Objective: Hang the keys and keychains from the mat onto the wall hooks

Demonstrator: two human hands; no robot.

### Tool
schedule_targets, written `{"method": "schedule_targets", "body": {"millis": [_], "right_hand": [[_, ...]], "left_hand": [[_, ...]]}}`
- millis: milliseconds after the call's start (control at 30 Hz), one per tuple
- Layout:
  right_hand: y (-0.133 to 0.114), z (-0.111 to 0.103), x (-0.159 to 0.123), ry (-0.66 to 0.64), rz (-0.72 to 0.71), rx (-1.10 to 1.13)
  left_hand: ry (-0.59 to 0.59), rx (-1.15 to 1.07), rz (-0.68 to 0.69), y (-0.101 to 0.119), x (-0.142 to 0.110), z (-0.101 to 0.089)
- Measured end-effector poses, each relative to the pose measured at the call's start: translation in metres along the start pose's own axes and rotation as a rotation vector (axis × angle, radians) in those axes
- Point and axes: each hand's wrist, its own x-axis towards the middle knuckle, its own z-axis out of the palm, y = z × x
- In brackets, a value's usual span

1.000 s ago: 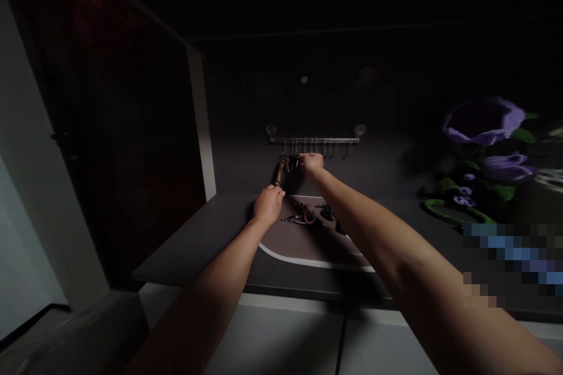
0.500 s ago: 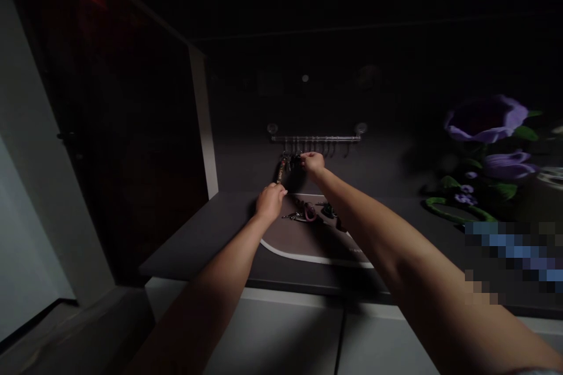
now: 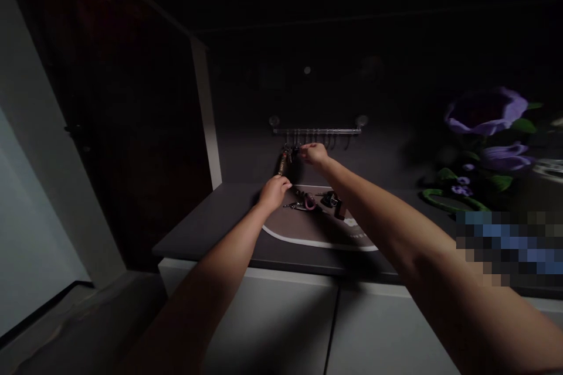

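A clear rail [image 3: 316,130] with several hooks is fixed to the dark wall. From its left end hangs a keychain with a patterned strap [image 3: 282,163]. My left hand [image 3: 273,192] is closed at the strap's lower end, its fingertips partly hidden. Just to the right, my right hand [image 3: 314,153] pinches a dark bunch of keys [image 3: 296,152] close under the hooks; its details are too dark to make out. Below them, more keys [image 3: 297,206] with a pinkish loop [image 3: 310,202] and a dark key bunch [image 3: 328,199] lie on a brown mat [image 3: 303,228] with a white edge.
The mat lies on a dark countertop [image 3: 206,217] above white cabinet doors [image 3: 272,316]. Purple flowers [image 3: 488,111] with green leaves stand at the right. A dark door [image 3: 132,129] is at the left. A small brown item [image 3: 340,210] lies near my right forearm.
The view has tilted slightly, so the rail, mat and counter appear higher. Both hands stay at nearly the same places by the hanging keychain and keys.
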Motion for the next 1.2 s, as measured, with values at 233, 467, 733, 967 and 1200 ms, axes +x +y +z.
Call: {"method": "schedule_targets", "body": {"millis": [233,467,733,967,1200], "right_hand": [[-0.011,-0.004,-0.03,-0.13,-0.011,0.084],[0.016,-0.008,-0.064,-0.114,-0.088,0.049],[0.075,-0.027,-0.088,-0.202,-0.32,-0.385],[0.08,-0.042,-0.093,-0.353,-0.321,-0.596],[0.087,-0.04,-0.088,-0.372,-0.409,-0.744]], "left_hand": [[-0.04,-0.073,0.013,0.004,0.0,-0.004],[-0.174,-0.149,0.093,0.0,-0.002,-0.006],[-0.297,-0.276,0.093,-0.005,-0.005,-0.004],[-0.347,-0.298,0.155,-0.008,-0.006,-0.001],[-0.373,-0.246,0.216,-0.009,-0.006,0.004]]}}
